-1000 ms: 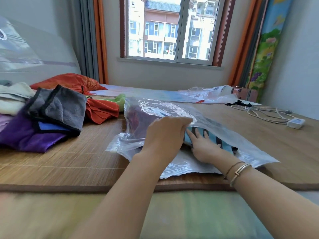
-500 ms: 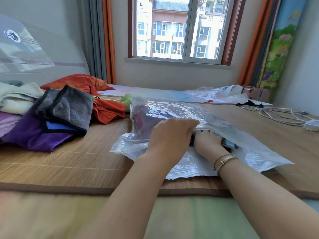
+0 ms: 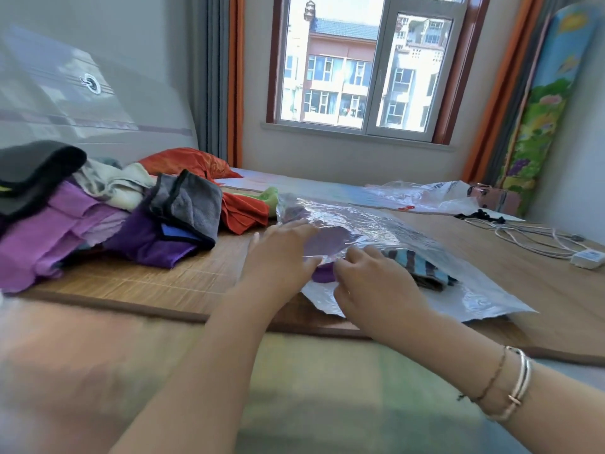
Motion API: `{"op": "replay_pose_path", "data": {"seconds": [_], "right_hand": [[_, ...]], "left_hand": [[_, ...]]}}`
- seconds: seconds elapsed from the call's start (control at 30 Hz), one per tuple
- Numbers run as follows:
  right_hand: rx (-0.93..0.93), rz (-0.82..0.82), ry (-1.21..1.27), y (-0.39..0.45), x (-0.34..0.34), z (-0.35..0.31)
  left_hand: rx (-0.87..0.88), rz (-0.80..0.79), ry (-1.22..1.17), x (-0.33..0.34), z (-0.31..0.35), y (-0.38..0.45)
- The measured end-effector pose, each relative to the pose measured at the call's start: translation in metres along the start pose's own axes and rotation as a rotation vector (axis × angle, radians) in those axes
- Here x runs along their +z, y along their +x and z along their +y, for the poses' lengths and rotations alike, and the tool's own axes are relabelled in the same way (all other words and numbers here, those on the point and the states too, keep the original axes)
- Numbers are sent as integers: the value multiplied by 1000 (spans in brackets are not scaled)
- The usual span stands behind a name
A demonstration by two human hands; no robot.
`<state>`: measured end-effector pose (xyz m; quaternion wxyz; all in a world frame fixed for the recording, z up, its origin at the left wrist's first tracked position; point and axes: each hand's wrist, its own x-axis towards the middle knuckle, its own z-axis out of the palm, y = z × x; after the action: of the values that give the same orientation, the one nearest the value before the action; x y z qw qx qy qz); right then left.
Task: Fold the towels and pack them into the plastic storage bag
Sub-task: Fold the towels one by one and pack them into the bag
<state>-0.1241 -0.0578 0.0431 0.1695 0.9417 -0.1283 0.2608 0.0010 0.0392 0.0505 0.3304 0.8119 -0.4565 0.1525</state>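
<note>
A clear plastic storage bag lies flat on the bamboo mat, its mouth toward me. Inside it are a purple towel and a blue-and-dark striped towel. My left hand rests at the bag's near left edge, fingers on the upper plastic layer. My right hand is at the bag's mouth and pinches the plastic edge. A heap of unfolded towels sits to the left: grey, dark purple, light purple, red-orange.
A second crumpled plastic bag lies at the back right. White cables and an adapter lie on the mat at far right. An orange pillow sits behind the heap. A green blanket covers the near edge.
My right hand has come out of the bag and now pinches its edge. My left hand has shifted to the left edge. The view has panned left, showing more of the towel heap.
</note>
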Motion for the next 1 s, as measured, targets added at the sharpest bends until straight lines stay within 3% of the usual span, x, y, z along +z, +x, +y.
{"op": "replay_pose_path", "data": {"seconds": [0.23, 0.4, 0.6, 0.77, 0.9, 1.0], "right_hand": [[-142, 82, 184, 68, 1, -91], [-37, -82, 457, 132, 45, -139], [290, -252, 834, 198, 114, -165], [801, -308, 1434, 241, 150, -166], [883, -344, 1593, 270, 201, -158], [875, -317, 1659, 270, 188, -163]], "left_hand": [[-341, 171, 25, -65, -86, -36], [-587, 306, -36, -83, -143, -54], [-696, 356, -146, -80, -178, -50], [-737, 400, -203, -75, -198, -35], [-771, 384, -219, -68, -210, -26], [-789, 377, -226, -64, -216, -22]]}}
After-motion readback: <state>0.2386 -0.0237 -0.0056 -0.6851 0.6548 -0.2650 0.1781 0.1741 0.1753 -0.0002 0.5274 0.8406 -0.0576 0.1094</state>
